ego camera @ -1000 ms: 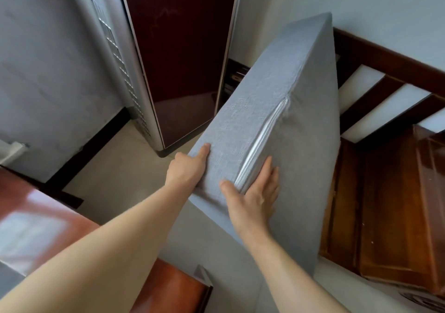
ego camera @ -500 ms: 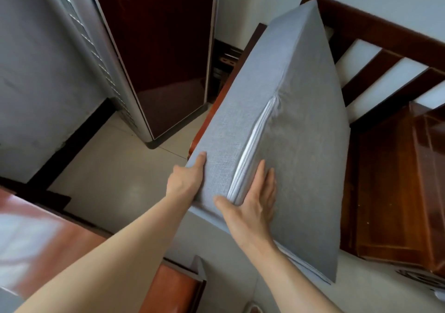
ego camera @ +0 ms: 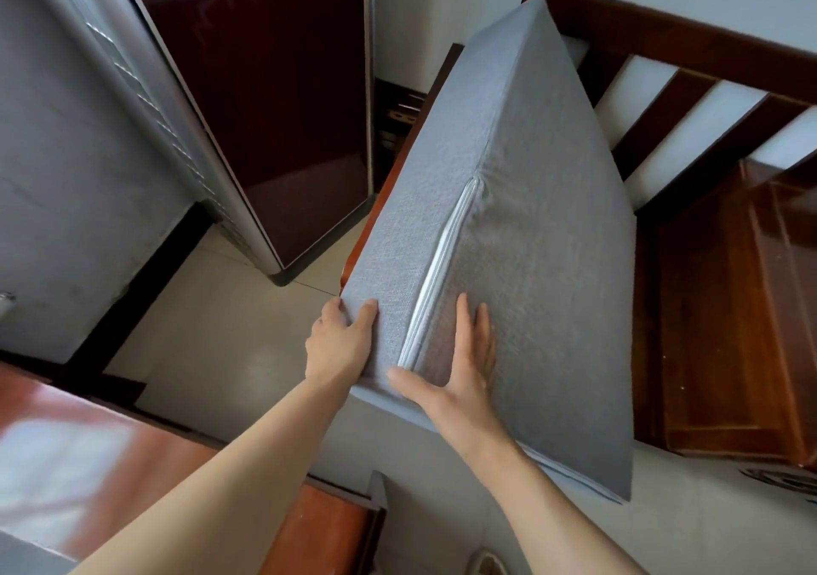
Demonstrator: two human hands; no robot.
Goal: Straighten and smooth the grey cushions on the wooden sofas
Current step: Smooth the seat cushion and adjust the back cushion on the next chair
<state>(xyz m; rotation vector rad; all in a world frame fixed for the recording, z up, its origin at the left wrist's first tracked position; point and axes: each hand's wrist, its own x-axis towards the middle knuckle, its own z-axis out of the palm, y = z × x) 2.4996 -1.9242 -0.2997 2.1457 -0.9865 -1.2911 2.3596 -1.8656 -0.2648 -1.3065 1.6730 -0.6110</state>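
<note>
A thick grey seat cushion (ego camera: 521, 229) is tilted up on one long edge over the wooden sofa (ego camera: 725, 309), its zipped side facing me. My left hand (ego camera: 340, 340) grips the cushion's near left corner, thumb on the zipped side and fingers wrapped round the edge. My right hand (ego camera: 460, 366) lies flat on the fabric just right of the pale zip, fingers straight. The sofa's bare brown seat and slatted back show to the right of the cushion.
A tall dark-red appliance (ego camera: 247, 101) with a silver side stands at the back left. A glossy red-brown table (ego camera: 88, 455) fills the lower left. Pale floor tiles (ego camera: 230, 327) lie between them. A grey wall rises on the left.
The cushion has swung further over the sofa and tipped more upright. Both hands kept their places on it, moving with it.
</note>
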